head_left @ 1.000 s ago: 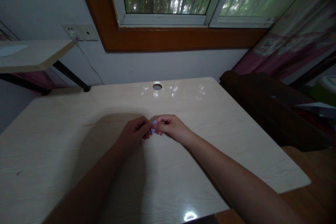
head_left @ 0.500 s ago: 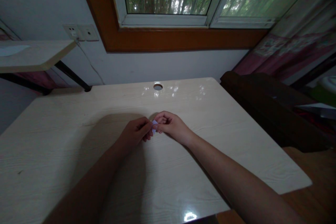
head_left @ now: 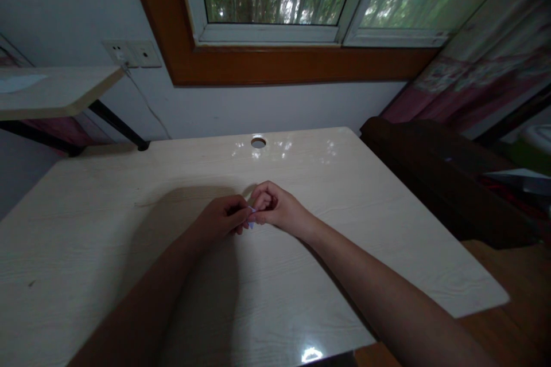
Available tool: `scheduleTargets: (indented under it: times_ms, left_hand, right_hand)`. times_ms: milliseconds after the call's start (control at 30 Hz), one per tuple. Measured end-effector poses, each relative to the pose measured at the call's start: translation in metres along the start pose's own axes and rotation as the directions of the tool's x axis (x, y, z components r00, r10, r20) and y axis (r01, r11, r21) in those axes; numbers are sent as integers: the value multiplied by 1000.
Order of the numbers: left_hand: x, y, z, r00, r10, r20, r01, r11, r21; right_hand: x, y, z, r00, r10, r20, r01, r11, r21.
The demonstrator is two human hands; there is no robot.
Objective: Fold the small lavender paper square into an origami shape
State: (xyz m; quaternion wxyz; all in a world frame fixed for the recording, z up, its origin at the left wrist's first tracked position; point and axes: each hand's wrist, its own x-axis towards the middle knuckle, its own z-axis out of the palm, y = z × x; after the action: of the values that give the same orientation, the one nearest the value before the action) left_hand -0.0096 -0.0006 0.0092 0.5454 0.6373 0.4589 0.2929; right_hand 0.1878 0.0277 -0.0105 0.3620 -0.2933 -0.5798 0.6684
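Note:
My left hand [head_left: 221, 219] and my right hand [head_left: 278, 207] meet over the middle of a pale wooden desk [head_left: 107, 252]. Both pinch a tiny light purple piece of paper [head_left: 251, 220] between fingertips. Only a sliver of the paper shows; the curled fingers hide the rest. The hands hover just above the desk top, and both forearms reach in from the near edge.
A round cable hole [head_left: 258, 141] sits near the desk's far edge. A window with a brown wooden frame [head_left: 275, 66] is behind it. A small shelf [head_left: 55, 92] and wall sockets [head_left: 131, 53] are at the left. Dark furniture [head_left: 443, 178] stands at the right.
The fingers have closed tighter around the paper, so less of it shows. The right hand's fingers curled in and the hands shifted slightly.

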Motion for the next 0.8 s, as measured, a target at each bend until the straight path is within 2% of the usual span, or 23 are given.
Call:
scheduleTargets:
  times_ms: [100, 233, 400, 500, 800]
  left_hand:
    - [1, -3, 1, 999, 6, -36, -6, 1000, 5]
    - [3, -7, 4, 981, 9, -193, -18, 999, -44]
    - [4, -6, 5, 947, 7, -323, -35, 996, -81]
    - [5, -6, 6, 942, 8, -334, -36, 996, -77]
    - [4, -4, 8, 946, 36, -322, -26, 999, 36]
  right_hand:
    - [1, -1, 1, 999, -10, -43, 10, 1000, -7]
    - [1, -3, 1, 995, -14, -94, 13, 1000, -18]
    - [1, -5, 0, 997, 79, -17, -80, 994, -79]
    - [1, -6, 1, 993, 113, 19, -110, 989, -100]
    - [1, -6, 1, 989, 147, -2, -147, 986, -84]
